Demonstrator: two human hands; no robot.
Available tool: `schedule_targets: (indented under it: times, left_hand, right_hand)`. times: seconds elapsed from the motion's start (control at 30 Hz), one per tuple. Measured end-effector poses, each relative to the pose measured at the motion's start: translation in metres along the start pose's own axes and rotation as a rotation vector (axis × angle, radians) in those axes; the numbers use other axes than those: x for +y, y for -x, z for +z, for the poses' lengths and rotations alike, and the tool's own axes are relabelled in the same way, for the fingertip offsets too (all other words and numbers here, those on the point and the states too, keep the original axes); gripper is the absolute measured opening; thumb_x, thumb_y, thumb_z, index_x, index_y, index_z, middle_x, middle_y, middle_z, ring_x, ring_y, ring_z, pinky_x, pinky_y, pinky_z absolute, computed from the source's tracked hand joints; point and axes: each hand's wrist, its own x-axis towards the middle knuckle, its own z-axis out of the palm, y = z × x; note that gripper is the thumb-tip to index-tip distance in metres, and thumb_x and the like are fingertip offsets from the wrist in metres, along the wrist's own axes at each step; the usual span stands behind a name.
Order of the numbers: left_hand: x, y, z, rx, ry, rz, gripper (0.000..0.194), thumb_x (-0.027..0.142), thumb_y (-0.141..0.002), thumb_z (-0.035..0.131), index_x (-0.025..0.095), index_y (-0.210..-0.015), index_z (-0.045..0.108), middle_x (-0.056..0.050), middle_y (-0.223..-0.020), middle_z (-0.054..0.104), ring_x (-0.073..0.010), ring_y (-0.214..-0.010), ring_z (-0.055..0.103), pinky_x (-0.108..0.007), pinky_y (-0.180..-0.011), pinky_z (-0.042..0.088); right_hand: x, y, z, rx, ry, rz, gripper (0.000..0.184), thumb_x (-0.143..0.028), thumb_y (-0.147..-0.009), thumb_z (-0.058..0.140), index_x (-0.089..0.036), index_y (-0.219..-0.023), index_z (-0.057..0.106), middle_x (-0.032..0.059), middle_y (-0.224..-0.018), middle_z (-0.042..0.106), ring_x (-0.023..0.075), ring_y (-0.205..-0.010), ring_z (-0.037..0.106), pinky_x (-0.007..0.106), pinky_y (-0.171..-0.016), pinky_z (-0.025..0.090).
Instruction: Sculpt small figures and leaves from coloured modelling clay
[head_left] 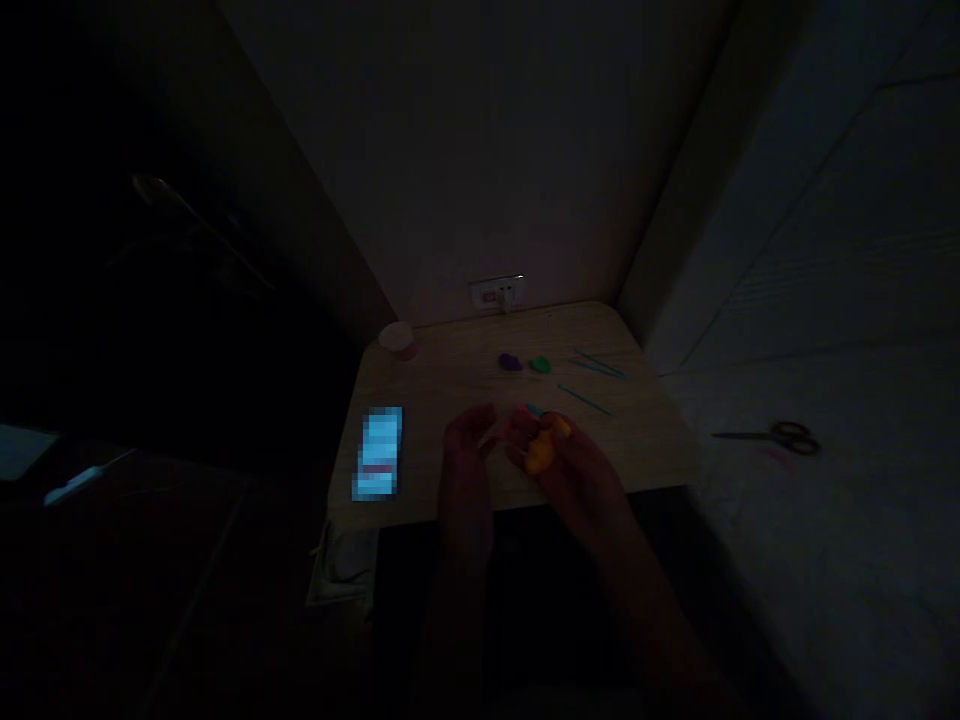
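Note:
The scene is very dark. My right hand holds an orange lump that looks like modelling clay, above the front part of a small wooden table. Beside its fingertips show a small pink bit and a teal bit; whether they are held or lie behind is unclear. To the left, my left hand is raised with curved fingers and the thumb apart, close to the lump. No held thing can be made out in it. A purple lump and a green lump lie beyond the hands.
Several thin teal sticks lie on the table's right side. A lit phone is at the left, with a pale tub behind it. A wall socket sits above the back edge. Scissors rest on a pale surface at right.

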Motion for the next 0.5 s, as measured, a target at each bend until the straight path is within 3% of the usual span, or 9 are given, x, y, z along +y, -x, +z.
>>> schedule_targets:
  times: [0.1,0.2,0.4,0.5]
  left_hand:
    - [0.0014,0.0014,-0.0010,-0.021,-0.011,0.003,0.054,0.071,-0.086,0.068,0.022,-0.107,0.073,-0.011,-0.122,0.073,-0.0283,-0.120,0.065,-0.041,-0.100,0.050]
    - [0.0014,0.0033,0.0006,-0.008,-0.017,0.026,0.050,0.068,-0.089,0.066,0.021,-0.105,0.074,-0.011,-0.118,0.075,-0.0274,-0.117,0.066,-0.040,-0.098,0.050]
    - [0.0024,0.0042,0.0005,-0.034,-0.034,0.059,0.041,0.061,-0.090,0.069,0.021,-0.097,0.077,-0.010,-0.109,0.076,-0.0253,-0.110,0.068,-0.037,-0.097,0.049]
    - [0.0042,0.0040,-0.0007,-0.008,-0.052,0.040,0.037,0.056,-0.092,0.068,0.019,-0.091,0.076,-0.010,-0.105,0.075,-0.0247,-0.108,0.068,-0.035,-0.096,0.048]
  right_hand:
    - [0.0010,0.0013,-0.0001,-0.034,-0.016,0.007,0.026,-0.045,-0.088,0.077,-0.025,-0.101,0.068,0.0022,-0.092,0.067,0.0154,-0.077,0.063,0.029,-0.067,0.056]
    - [0.0005,0.0013,-0.0025,-0.094,-0.007,0.040,0.022,-0.046,-0.094,0.066,-0.025,-0.094,0.065,-0.0012,-0.079,0.057,0.0139,-0.068,0.055,0.026,-0.060,0.052]
    - [0.0005,0.0013,-0.0049,-0.054,-0.057,0.081,0.025,-0.051,-0.095,0.062,-0.027,-0.091,0.062,0.0001,-0.086,0.059,0.0154,-0.074,0.059,0.028,-0.063,0.054]
    - [-0.0026,0.0036,0.0009,-0.091,-0.043,0.104,0.024,-0.050,-0.094,0.062,-0.027,-0.089,0.060,-0.0007,-0.080,0.055,0.0164,-0.070,0.055,0.028,-0.059,0.051]
